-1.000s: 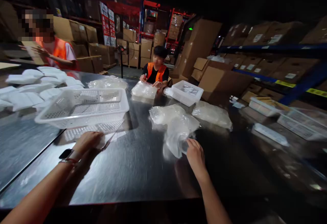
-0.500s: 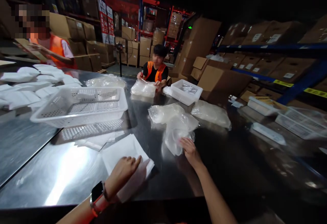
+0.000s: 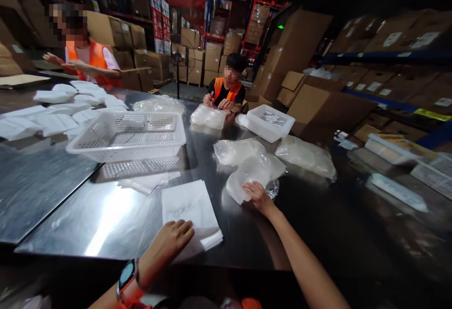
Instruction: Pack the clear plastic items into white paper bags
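My left hand point(image 3: 174, 239) rests, fingers bent, on the near part of a stack of white sheets or flat bags point(image 3: 189, 201). A smartwatch with an orange band point(image 3: 127, 276) is on that wrist. Farther right, my right hand point(image 3: 260, 199) has its fingers on the near edge of a soft, translucent round plastic piece point(image 3: 240, 184); its thumb is hidden. That piece lies against a clear bag of similar pale contents point(image 3: 238, 151). Another filled clear bag point(image 3: 306, 157) lies to its right.
A white perforated basket point(image 3: 129, 151) stands left of the sheets, with white packets point(image 3: 56, 121) beyond. Across the metal table point(image 3: 137, 233), a person in an orange vest point(image 3: 226, 90) handles a clear bag point(image 3: 208, 117) beside a smaller basket point(image 3: 270, 132). Another person point(image 3: 93, 57) stands far left.
The view has shifted, moving the scene rightward. My right hand's fingers have curled over the translucent piece, which has changed shape and tilt. My left hand stays on the sheets, nearer their front edge.
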A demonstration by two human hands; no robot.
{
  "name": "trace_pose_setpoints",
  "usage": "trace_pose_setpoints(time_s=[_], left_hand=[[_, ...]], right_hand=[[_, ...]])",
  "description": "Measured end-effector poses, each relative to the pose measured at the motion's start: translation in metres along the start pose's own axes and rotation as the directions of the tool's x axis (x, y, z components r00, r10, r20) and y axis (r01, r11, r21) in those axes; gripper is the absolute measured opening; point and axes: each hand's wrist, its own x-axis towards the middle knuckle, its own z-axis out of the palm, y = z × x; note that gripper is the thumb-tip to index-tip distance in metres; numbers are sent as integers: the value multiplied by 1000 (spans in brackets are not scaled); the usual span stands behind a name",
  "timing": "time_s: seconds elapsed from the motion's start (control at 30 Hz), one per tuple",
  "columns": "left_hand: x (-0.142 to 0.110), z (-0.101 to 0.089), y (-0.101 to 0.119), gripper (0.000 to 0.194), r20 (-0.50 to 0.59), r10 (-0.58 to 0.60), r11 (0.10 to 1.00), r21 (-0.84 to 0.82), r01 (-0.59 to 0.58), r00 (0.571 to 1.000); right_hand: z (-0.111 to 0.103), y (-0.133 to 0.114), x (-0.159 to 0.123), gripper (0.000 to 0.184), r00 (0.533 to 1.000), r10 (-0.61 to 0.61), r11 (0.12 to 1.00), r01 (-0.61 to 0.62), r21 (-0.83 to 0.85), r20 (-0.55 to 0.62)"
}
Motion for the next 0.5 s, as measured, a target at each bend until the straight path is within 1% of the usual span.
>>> trace_pose_setpoints(time_s=[0.03,0.1,0.17,0.23,0.27,0.33,0.43,0.5], left_hand=[[-2,1,-1,33,-8,3,1000,8,-2,1000],[-6,4,-5,36,-17,4,1000,19,-3,1000],[-8,9,-10,41,-32,19,1000,10,-19,999],[-9,13,-13,47,-63,20,1000,-14,-21,998],[-9,14,-14,49,-81,5,1000,-28,-7,997],[-7,11,-14,50,-90,-55,997,-54,51,994],[-1,2,-14,39,-9,-120,986,-113,119,993],[3,-4,-15,38,27,-146,976,-158,148,989]], right_hand=[[2,-2,3,30,1000,13,1000,-12,12,-19],[6,-10,9,25,998,46,999,-45,19,-47],[9,-22,16,28,993,88,996,-87,17,-80],[12,-35,24,34,976,169,984,-161,73,-135],[14,-40,29,34,963,215,973,-198,117,-160],[17,-51,36,27,928,309,940,-266,212,-208],[19,-70,36,29,858,434,880,-338,333,-277],[21,-92,28,26,800,521,815,-363,452,-296]])
